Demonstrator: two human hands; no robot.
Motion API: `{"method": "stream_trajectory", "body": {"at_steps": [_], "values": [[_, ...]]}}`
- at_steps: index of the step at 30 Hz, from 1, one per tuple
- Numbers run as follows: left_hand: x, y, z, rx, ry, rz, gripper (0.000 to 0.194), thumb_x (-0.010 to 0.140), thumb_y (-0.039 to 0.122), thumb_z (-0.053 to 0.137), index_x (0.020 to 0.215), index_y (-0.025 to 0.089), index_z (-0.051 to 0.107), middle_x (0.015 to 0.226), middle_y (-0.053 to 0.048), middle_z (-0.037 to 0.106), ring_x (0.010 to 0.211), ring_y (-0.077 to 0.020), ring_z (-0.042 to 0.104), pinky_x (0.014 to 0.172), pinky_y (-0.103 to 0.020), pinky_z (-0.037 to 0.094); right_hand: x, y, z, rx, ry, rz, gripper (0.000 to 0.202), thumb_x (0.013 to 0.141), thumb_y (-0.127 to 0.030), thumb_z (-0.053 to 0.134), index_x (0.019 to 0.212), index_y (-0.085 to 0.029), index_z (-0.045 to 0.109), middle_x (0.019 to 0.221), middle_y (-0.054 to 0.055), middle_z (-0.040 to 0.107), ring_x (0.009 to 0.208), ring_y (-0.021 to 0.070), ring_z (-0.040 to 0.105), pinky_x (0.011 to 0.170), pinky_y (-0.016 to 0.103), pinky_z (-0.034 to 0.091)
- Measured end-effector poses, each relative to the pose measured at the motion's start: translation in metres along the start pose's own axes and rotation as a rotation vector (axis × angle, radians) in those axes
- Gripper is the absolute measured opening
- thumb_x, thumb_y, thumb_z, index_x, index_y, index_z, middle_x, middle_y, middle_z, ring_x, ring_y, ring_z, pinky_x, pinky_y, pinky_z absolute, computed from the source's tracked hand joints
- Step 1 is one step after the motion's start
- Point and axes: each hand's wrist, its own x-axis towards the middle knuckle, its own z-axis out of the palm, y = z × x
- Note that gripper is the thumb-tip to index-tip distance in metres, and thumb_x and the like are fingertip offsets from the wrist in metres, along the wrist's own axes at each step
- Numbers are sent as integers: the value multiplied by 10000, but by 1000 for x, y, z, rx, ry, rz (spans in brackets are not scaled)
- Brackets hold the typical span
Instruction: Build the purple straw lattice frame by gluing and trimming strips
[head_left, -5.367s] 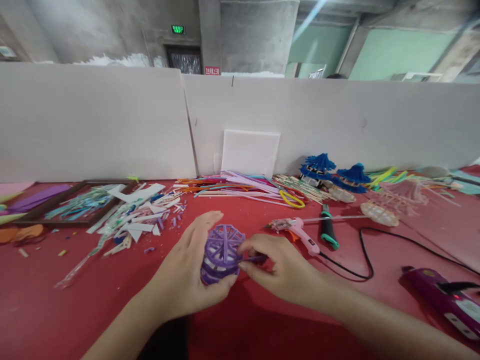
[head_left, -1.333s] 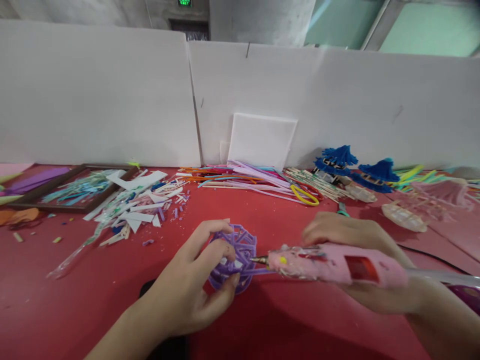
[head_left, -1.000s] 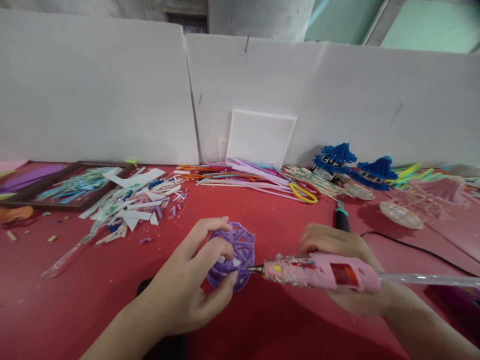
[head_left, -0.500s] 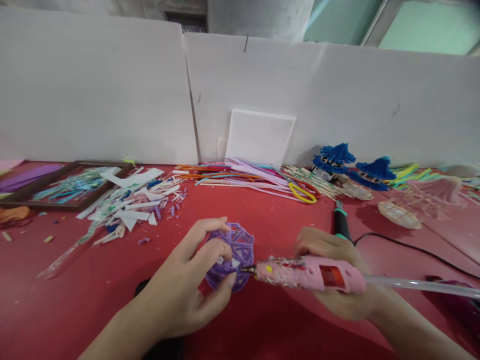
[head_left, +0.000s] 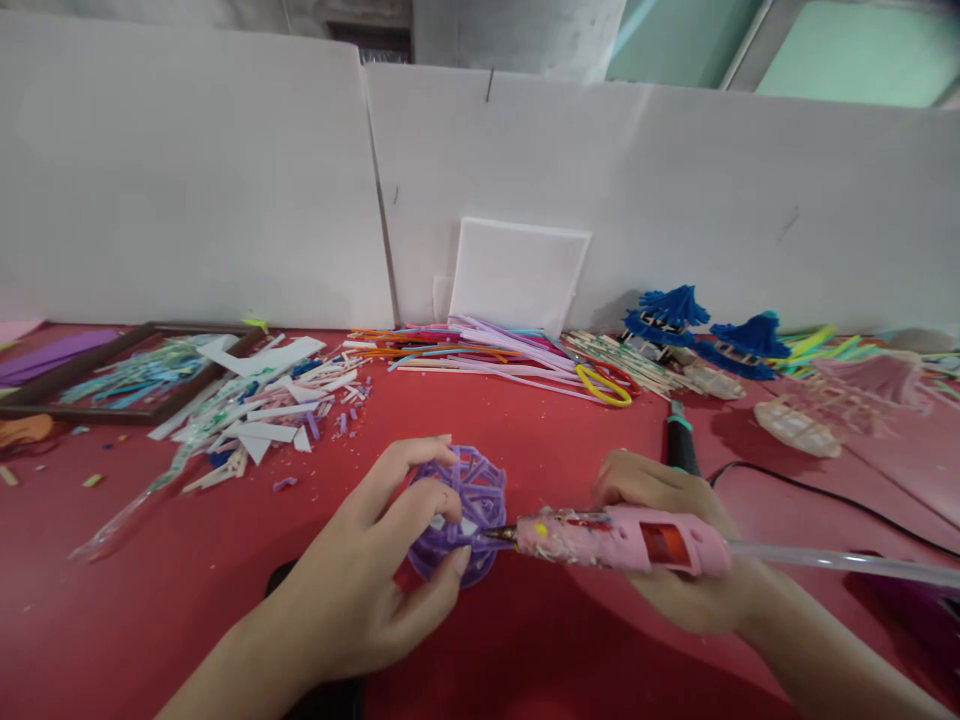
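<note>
A small purple openwork piece (head_left: 484, 490) stands on the red table, with bits of white inside it. My left hand (head_left: 375, 560) grips it from the left, fingertips and thumb closed on its near side. My right hand (head_left: 675, 520) is wrapped round a pink glue gun (head_left: 622, 537), which lies sideways with its metal nozzle pointing left. The nozzle tip is at the right side of the purple piece, close to my left thumb. A clear glue stick (head_left: 825, 562) runs out of the gun's back end to the right.
Paper scraps (head_left: 262, 430) and a brown frame (head_left: 150, 412) lie at the left. Colored strips (head_left: 495, 350) and yellow-handled scissors (head_left: 604, 388) lie behind. A black-green tool (head_left: 681, 445), its cable (head_left: 825, 500), and blue-roofed models (head_left: 750, 345) are at the right.
The glue gun's nozzle has shifted very slightly relative to the purple piece and now tilts a little differently. My left hand keeps its grip.
</note>
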Motion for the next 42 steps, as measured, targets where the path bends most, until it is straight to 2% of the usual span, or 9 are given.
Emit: {"method": "stream_trajectory", "body": {"at_steps": [6, 12, 17, 25, 35, 42], "values": [[0, 0, 0, -17, -17, -4, 188, 873, 105, 514, 1011, 226, 471, 1273, -108, 445, 1306, -232, 470, 1024, -334, 446, -2, 0, -1, 2, 4, 63, 134, 746, -209, 508, 652, -218, 413, 604, -21, 473, 496, 110, 420, 460, 248, 300], [0, 0, 0, -22, -17, -5, 193, 878, 104, 506, 1020, 230, 469, 1281, -94, 434, 1310, -211, 464, 1028, -306, 427, 0, 4, -6, -81, 21, 9, 97, 753, -208, 487, 669, -214, 439, 583, -16, 502, 483, 109, 438, 450, 232, 323], [-2, 1, 1, -43, -7, -14, 176, 881, 114, 499, 1010, 231, 479, 1289, -87, 431, 1320, -206, 446, 1038, -294, 406, -1, 10, -8, -145, 24, -18, 149, 790, -182, 461, 652, -214, 415, 582, -9, 499, 484, 108, 461, 459, 226, 334], [0, 0, 3, -60, 11, -11, 171, 880, 107, 495, 1000, 228, 484, 1297, -91, 435, 1331, -217, 436, 1059, -305, 396, 1, 6, -8, -100, 11, -27, 85, 732, -192, 458, 668, -218, 408, 581, -25, 478, 485, 102, 416, 454, 221, 315], [-1, 0, 2, -44, -2, -22, 180, 880, 108, 499, 1002, 239, 480, 1300, -96, 435, 1324, -230, 446, 1030, -328, 427, -1, 8, -5, -95, 43, -16, 162, 714, -169, 503, 661, -232, 364, 572, -33, 444, 475, 112, 398, 445, 238, 288], [-1, 0, 1, -31, -1, -10, 203, 859, 100, 525, 1003, 238, 486, 1297, -112, 460, 1300, -256, 476, 996, -360, 471, 0, 8, -9, -141, 39, -19, 113, 760, -191, 451, 663, -220, 400, 579, -16, 481, 472, 105, 434, 442, 224, 314]]}}
